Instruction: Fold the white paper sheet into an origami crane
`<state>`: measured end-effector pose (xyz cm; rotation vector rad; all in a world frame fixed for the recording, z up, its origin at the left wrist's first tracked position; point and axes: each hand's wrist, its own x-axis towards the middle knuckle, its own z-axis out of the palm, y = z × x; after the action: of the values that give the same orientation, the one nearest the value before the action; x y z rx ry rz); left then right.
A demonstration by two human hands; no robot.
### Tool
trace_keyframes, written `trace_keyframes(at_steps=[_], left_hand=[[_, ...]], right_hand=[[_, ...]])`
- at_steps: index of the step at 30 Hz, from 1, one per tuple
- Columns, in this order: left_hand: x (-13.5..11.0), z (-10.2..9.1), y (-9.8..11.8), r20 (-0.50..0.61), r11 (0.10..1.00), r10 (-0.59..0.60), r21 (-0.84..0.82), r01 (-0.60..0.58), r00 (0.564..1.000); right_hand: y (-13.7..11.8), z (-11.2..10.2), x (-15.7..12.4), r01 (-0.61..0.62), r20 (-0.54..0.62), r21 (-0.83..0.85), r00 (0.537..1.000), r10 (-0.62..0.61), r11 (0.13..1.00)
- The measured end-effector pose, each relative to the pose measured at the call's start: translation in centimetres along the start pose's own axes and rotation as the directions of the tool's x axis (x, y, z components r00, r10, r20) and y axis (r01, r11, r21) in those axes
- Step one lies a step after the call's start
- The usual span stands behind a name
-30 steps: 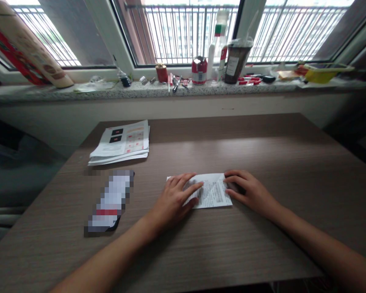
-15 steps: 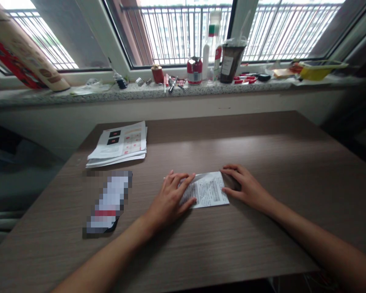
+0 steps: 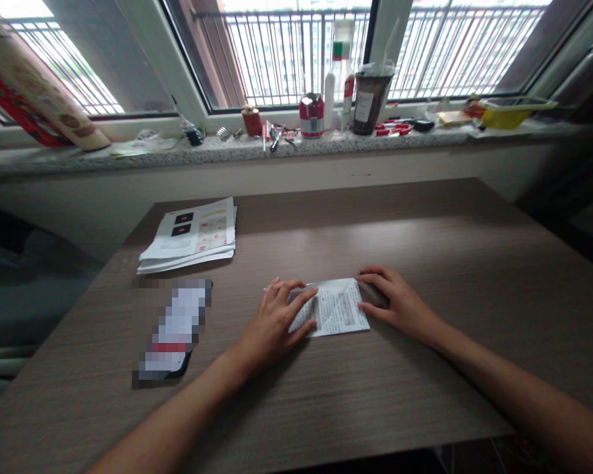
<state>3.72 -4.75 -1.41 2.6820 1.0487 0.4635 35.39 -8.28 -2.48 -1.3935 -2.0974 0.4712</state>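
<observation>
A folded sheet of printed paper (image 3: 338,308) lies flat on the brown wooden table (image 3: 425,250), near its front edge. My left hand (image 3: 275,319) rests on the paper's left end with fingers stretched out flat, pressing it down. My right hand (image 3: 396,300) lies at the paper's right edge, fingers extended and lightly curved, fingertips touching the paper. Neither hand grips anything.
A stack of printed leaflets (image 3: 190,234) sits at the table's back left. A blurred-out phone-like object (image 3: 172,332) lies left of my left hand. The stone windowsill (image 3: 128,155) holds a red can (image 3: 311,115), a bottle (image 3: 338,72), a dark drink cup (image 3: 367,95) and small tools.
My left hand's fingers have slid a little leftward along the paper, uncovering more of it. The right hand has stayed at the right edge. The view has shifted slightly.
</observation>
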Motion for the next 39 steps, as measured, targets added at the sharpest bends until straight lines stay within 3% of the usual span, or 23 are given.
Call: trace_keyframes(at_steps=[20,25,31,39], left_hand=[[0.1,-0.3,0.1,-0.022,0.999,-0.011,-0.04,0.01,1.0],[0.0,-0.2,0.5,-0.065,0.997,0.059,0.059,-0.055,0.996],[-0.3,-0.2,1.3,0.039,0.979,0.192,0.056,-0.194,0.981],[-0.6,-0.1,1.7,0.062,0.981,0.194,0.004,-0.195,0.979]], right_hand=[[0.0,0.4,0.2,0.0,-0.049,-0.028,0.999,-0.002,1.0],[-0.4,0.4,0.1,0.088,0.011,-0.089,0.996,-0.087,0.992],[-0.6,0.3,0.1,0.115,0.046,-0.119,0.993,-0.11,0.986],[-0.7,0.0,0.1,0.103,0.025,-0.079,0.995,-0.102,0.992]])
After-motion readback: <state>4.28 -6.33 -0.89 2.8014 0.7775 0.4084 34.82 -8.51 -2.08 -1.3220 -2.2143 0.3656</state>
